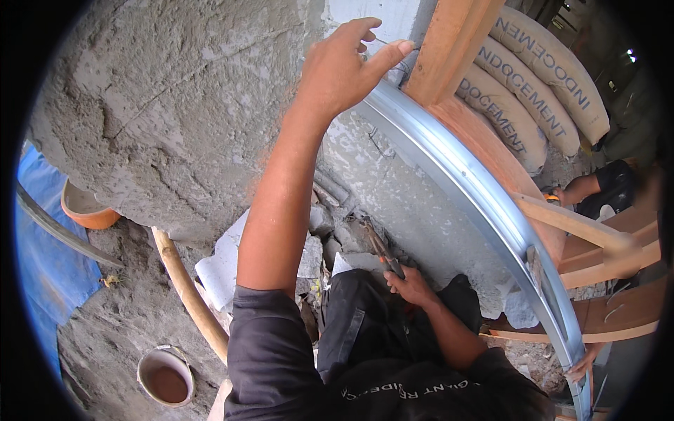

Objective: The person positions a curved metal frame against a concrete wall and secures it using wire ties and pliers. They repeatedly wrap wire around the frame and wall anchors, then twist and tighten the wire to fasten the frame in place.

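Note:
My left hand (344, 67) is raised at the top, thumb stretched out and apart from the bent fingers. It is beside the upper end of a long shiny metal channel (470, 172) and an upright wooden post (449, 49). Thin wire shows near the thumb; I see nothing gripped. Low in front of my body, my right hand (413, 286) is closed around the handles of a pair of pincers (381, 249) with rusty jaws and orange and black grips. The jaws point up and away, over broken rubble.
Another person's hand (584, 361) touches the channel's lower end; a second hand (558, 196) is by a wooden brace (569, 221). Stacked cement sacks (540, 77) stand far right. At left are a bucket (167, 379), an orange basin (88, 210), a blue tarp (49, 274) and a wooden pole (186, 288).

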A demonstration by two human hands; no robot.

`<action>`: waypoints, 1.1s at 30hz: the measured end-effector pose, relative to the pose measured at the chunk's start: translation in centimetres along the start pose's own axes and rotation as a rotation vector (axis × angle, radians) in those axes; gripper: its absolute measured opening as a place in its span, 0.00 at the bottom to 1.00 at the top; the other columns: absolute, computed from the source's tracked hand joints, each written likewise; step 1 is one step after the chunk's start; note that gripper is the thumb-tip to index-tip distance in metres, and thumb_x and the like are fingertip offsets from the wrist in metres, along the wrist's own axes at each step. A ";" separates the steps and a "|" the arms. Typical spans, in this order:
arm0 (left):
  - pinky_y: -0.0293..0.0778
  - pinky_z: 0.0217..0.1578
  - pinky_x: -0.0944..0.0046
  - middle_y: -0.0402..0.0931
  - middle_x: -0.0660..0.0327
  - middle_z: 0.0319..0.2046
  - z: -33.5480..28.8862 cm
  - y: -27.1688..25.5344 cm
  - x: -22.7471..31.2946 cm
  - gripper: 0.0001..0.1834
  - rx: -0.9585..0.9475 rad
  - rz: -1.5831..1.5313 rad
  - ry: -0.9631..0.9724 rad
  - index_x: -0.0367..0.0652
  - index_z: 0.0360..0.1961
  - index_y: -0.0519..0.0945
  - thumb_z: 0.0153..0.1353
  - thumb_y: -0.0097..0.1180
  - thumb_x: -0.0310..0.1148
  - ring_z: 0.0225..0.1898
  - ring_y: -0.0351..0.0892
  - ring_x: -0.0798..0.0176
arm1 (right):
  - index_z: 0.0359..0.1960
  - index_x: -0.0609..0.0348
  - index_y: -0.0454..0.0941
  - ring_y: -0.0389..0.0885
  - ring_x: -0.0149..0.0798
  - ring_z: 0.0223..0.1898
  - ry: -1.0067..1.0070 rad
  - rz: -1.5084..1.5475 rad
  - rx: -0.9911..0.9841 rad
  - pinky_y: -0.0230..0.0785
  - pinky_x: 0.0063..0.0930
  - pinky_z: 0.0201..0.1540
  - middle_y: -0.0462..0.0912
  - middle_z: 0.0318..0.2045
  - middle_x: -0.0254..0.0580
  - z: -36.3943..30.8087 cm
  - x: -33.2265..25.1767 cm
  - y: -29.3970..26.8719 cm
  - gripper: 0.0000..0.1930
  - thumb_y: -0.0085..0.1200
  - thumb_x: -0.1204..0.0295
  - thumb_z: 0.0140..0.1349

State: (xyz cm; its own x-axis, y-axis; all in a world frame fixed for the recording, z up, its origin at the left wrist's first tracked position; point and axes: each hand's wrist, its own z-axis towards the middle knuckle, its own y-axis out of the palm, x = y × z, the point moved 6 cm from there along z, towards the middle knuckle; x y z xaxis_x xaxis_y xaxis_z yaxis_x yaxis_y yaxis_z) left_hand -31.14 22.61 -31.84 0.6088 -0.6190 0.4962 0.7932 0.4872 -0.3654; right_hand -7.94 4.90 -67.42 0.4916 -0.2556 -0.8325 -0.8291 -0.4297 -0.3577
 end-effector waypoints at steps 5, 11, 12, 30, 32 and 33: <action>0.70 0.45 0.64 0.79 0.52 0.37 -6.6 -0.7 -2.0 0.19 0.300 -0.301 -0.170 0.35 0.44 0.77 0.61 0.54 0.41 0.41 0.77 0.62 | 0.39 0.62 0.76 0.77 0.28 0.25 -0.007 -0.009 0.005 0.69 0.26 0.32 0.79 0.25 0.37 -0.9 -1.8 -0.3 0.19 0.51 0.56 0.61; 0.70 0.40 0.63 0.78 0.55 0.30 -13.0 -1.8 3.5 0.08 0.298 -0.918 -0.227 0.40 0.34 0.77 0.62 0.51 0.33 0.29 0.76 0.65 | 0.36 0.62 0.76 0.78 0.28 0.25 0.027 -0.027 0.002 0.70 0.26 0.32 0.79 0.25 0.36 -1.1 -1.3 -0.6 0.20 0.51 0.55 0.61; 0.70 0.39 0.61 0.77 0.56 0.27 -13.3 -3.6 5.7 0.09 0.251 -1.024 -0.088 0.40 0.32 0.76 0.63 0.49 0.34 0.26 0.76 0.64 | 0.36 0.62 0.76 0.78 0.28 0.25 0.033 -0.025 -0.020 0.70 0.26 0.32 0.79 0.25 0.36 -1.1 -1.6 -0.4 0.20 0.51 0.55 0.61; 0.55 0.16 0.62 0.65 0.61 0.14 -4.9 -12.8 18.1 0.29 0.287 -1.600 0.124 0.43 0.13 0.69 0.57 0.47 0.57 0.12 0.68 0.57 | 0.44 0.59 0.75 0.74 0.24 0.30 0.373 -0.094 -0.395 0.67 0.25 0.35 0.78 0.29 0.35 -16.2 -9.1 0.8 0.16 0.53 0.61 0.61; 0.56 0.17 0.62 0.67 0.61 0.16 -3.7 -14.0 18.7 0.29 0.199 -1.709 0.059 0.43 0.14 0.70 0.57 0.47 0.58 0.13 0.67 0.57 | 0.46 0.60 0.74 0.73 0.26 0.36 0.568 -0.041 -0.466 0.68 0.29 0.40 0.79 0.32 0.36 -17.8 -11.5 0.9 0.17 0.50 0.60 0.63; 0.56 0.17 0.62 0.68 0.61 0.16 -3.1 -14.8 18.6 0.29 0.170 -1.749 0.033 0.42 0.15 0.71 0.56 0.48 0.58 0.13 0.68 0.57 | 0.45 0.61 0.74 0.73 0.26 0.35 0.528 -0.037 -0.462 0.68 0.28 0.39 0.78 0.31 0.36 -18.3 -12.8 0.8 0.17 0.50 0.60 0.63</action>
State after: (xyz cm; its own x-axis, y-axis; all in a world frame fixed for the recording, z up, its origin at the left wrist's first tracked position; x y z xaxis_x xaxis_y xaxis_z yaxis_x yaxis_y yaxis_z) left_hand -31.51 1.93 -19.66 -0.8781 -0.4489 0.1655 0.4484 -0.6517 0.6117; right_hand -10.03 -8.06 -49.27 0.6780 -0.5699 -0.4642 -0.6687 -0.7405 -0.0676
